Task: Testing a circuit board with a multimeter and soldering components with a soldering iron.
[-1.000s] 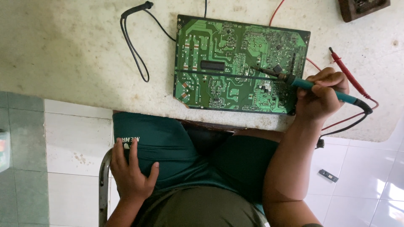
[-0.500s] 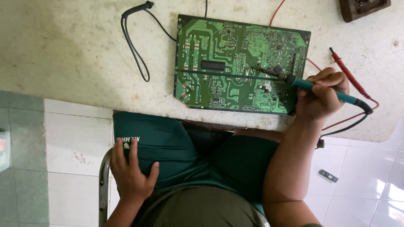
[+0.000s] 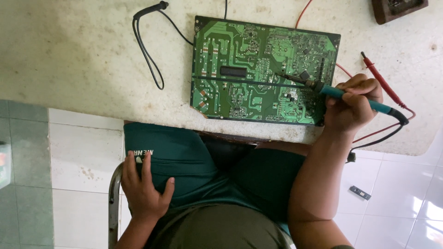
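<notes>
Presently, the right hand (image 3: 350, 108) has its fingers (image 3: 364, 86) closed in a pen grip around the teal handle of a soldering iron (image 3: 344, 94). The iron's metal tip points toward ten o'clock from the hand and rests on the green circuit board (image 3: 240, 69), near the board's right-centre region; whether the tip touches a joint or a bare trace cannot be told. The iron's black cord (image 3: 383, 136) leaves the rear of the handle at four o'clock and drops over the tabletop's (image 3: 69, 55) edge.

The left hand (image 3: 143, 186) lies flat on the person's thigh, on dark green shorts (image 3: 184, 157), fingers spread and relaxed, gripping nothing. It sits at seven o'clock from the board, well apart from it, just beside the metal frame of a chair (image 3: 112, 203).

The circuit board lies solder side up on the pale, stained tabletop, its near long edge close to the table's edge. At ten o'clock from the board, a looped black lead (image 3: 147, 55) with a black probe end lies on the tabletop. At three o'clock from the board, just beyond the right hand, lies a red test probe (image 3: 380, 78) with its red wire. At one o'clock, partly cut off by the frame, sits a dark brown box-like object (image 3: 397, 8). White floor tiles (image 3: 83, 157) show below the table.
</notes>
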